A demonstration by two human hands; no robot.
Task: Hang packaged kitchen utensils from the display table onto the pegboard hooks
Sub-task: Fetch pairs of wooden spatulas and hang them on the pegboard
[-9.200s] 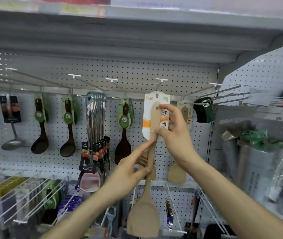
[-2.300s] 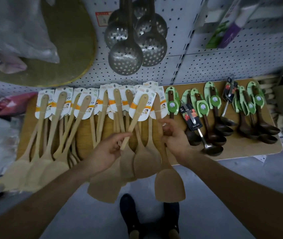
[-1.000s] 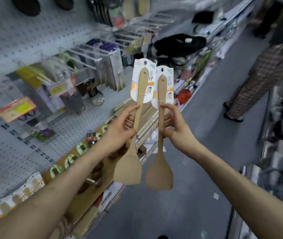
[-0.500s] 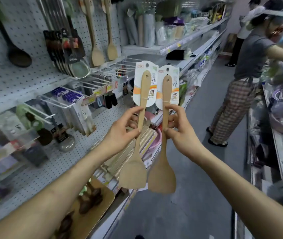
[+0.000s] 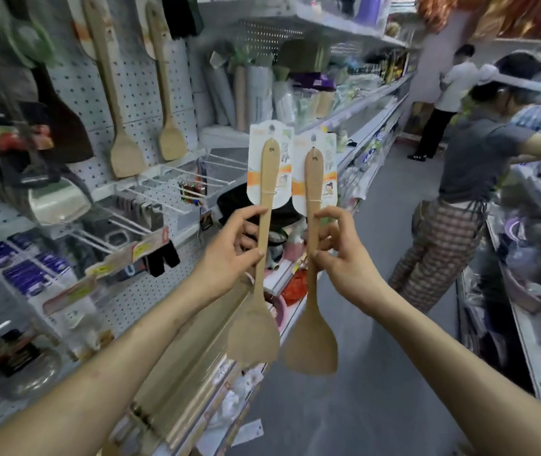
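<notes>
While two hung spatulas (image 5: 124, 156) already sit on the pegboard (image 5: 137, 87), your left hand (image 5: 229, 255) pinches one carded spatula (image 5: 253, 340) and your right hand (image 5: 344, 264) a second spatula (image 5: 310, 347), upright side by side in mid-air, both unhung, their hook probably out of view.

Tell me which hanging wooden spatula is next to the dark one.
The left wooden spatula: it hangs right beside the dark spatula. The other wooden spatula hangs farther right.
</notes>
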